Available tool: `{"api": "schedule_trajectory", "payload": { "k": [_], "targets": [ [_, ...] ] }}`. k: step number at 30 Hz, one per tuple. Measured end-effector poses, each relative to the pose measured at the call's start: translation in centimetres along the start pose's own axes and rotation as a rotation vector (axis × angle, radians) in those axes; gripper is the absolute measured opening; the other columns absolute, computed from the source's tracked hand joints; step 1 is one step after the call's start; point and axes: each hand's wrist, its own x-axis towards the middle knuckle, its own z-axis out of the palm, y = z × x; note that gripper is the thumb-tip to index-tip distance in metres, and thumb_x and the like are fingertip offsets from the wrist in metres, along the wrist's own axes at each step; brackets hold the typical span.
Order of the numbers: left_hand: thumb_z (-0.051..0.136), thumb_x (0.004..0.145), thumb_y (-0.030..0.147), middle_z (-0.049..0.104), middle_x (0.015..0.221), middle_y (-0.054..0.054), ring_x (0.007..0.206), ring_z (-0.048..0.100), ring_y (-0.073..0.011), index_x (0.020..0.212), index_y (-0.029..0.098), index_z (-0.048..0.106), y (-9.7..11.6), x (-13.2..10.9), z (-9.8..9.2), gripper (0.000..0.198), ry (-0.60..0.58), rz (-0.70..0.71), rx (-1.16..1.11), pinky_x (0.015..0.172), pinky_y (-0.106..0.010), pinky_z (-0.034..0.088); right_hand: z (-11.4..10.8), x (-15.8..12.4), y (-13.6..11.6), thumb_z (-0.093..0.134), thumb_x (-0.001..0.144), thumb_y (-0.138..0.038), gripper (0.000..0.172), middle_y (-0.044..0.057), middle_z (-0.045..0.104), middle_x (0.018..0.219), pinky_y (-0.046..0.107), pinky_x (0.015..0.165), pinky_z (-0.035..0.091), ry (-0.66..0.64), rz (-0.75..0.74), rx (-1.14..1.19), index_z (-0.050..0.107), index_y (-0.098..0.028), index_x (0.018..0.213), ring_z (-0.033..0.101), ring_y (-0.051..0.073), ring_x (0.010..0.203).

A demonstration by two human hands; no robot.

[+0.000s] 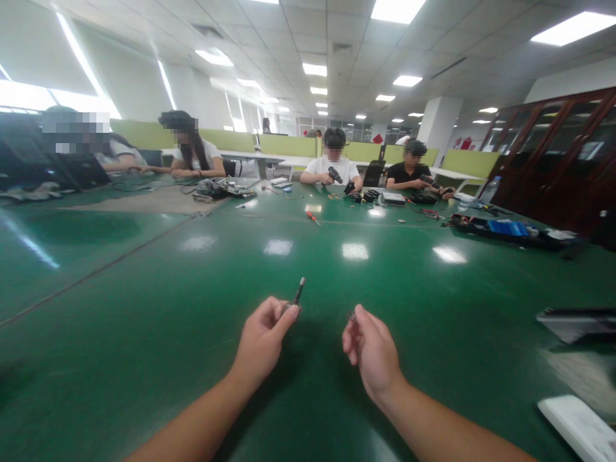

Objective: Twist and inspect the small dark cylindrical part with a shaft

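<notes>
My left hand (264, 337) is closed in a pinch around a short dark rod with a pale metallic tip (299, 290). The rod points up and slightly right, and its lower end is hidden by my thumb and fingers. Across a gap to the right, my right hand (373, 350) pinches a tiny dark, metallic-looking piece (352, 316) between thumb and forefinger; it is too small to name. Both hands are held above the green tabletop (308, 410), apart from each other.
An orange-handled screwdriver (312, 217) lies farther across the table. A white power strip (577, 427) and a dark flat device (575, 325) are at right. Black cases with parts (510, 230) sit far right. Several people sit opposite, one holding a power drill (335, 174).
</notes>
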Motion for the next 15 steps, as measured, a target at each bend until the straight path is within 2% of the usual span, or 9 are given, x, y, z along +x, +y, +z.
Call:
{"api": "schedule_trajectory", "payload": {
  "k": [5, 9, 12, 15],
  "targets": [
    [0.076, 0.080, 0.044, 0.065, 0.071, -0.001, 0.085, 0.069, -0.0217, 0.062, 0.019, 0.043, 0.3, 0.1, -0.6, 0.045, 0.086, -0.037, 0.002, 0.078, -0.029, 0.047, 0.1, 0.0, 0.0, 0.062, 0.085, -0.065, 0.049, -0.002, 0.057, 0.051, 0.020, 0.036, 0.025, -0.029, -0.011, 0.004, 0.055, -0.018, 0.072, 0.041, 0.008, 0.038],
    [0.078, 0.076, 0.050, 0.073, 0.082, -0.003, 0.090, 0.072, -0.0243, 0.078, 0.020, 0.049, 2.4, 0.2, -1.8, 0.042, 0.144, -0.043, -0.037, 0.083, -0.033, 0.053, 0.3, -0.1, -0.1, 0.063, 0.084, -0.065, 0.050, -0.002, 0.057, 0.050, 0.020, 0.036, 0.024, -0.048, -0.019, -0.003, 0.055, -0.018, 0.071, 0.040, 0.008, 0.038],
    [0.078, 0.073, 0.058, 0.077, 0.098, -0.008, 0.099, 0.073, -0.0269, 0.097, 0.022, 0.050, 4.5, -0.3, -3.9, 0.052, 0.146, -0.066, -0.022, 0.089, -0.038, 0.057, 0.4, -0.2, -0.2, 0.062, 0.084, -0.065, 0.050, -0.002, 0.057, 0.051, 0.019, 0.037, 0.024, -0.065, -0.022, -0.002, 0.056, -0.017, 0.072, 0.040, 0.007, 0.038],
    [0.079, 0.070, 0.064, 0.076, 0.110, -0.006, 0.107, 0.071, -0.0275, 0.114, 0.025, 0.050, 5.5, -2.1, -7.4, 0.066, 0.179, -0.086, 0.105, 0.097, -0.042, 0.057, 0.4, -0.3, -0.2, 0.062, 0.084, -0.065, 0.050, -0.002, 0.057, 0.050, 0.019, 0.037, 0.024, -0.075, -0.024, 0.003, 0.057, -0.017, 0.072, 0.040, 0.007, 0.038]
  ]
}}
